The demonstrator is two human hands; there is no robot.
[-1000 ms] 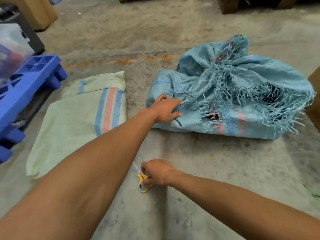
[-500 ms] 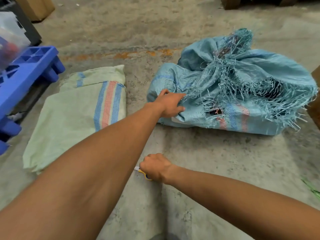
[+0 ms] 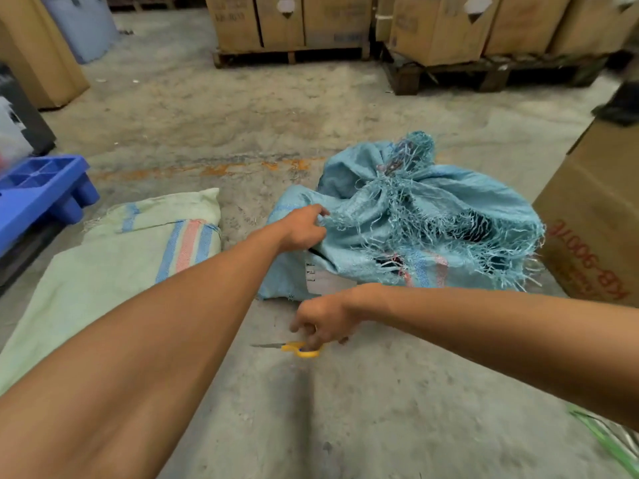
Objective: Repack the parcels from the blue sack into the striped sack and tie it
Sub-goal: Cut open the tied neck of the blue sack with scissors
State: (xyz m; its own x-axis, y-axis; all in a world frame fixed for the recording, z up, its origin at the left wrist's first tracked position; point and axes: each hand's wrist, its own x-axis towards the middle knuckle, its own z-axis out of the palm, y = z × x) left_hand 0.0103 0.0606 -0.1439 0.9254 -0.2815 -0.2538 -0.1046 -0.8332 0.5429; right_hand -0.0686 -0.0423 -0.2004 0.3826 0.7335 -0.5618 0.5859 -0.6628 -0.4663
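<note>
a person's view down at a concrete floor [image 3: 345, 409], both bare arms reaching forward. the left hand [image 3: 302, 228] pinches a fold of the blue sack [image 3: 432, 216], which lies bulging, frayed and torn just ahead, with a white label showing through a rip. the right hand [image 3: 325, 323] curls down over the yellow handles of a pair of scissors [image 3: 297, 349] lying on the floor, blades pointing left. the striped sack [image 3: 114, 261] lies flat and unfilled to the left, well apart from the blue one. risks from here, as a judgement: the scissor tips could nick a parcel inside or the gripping fingers, and the weakened weave could rip further under pulling and spill parcels. a cardboard box [image 3: 594, 216] crowds the sack's right side.
</note>
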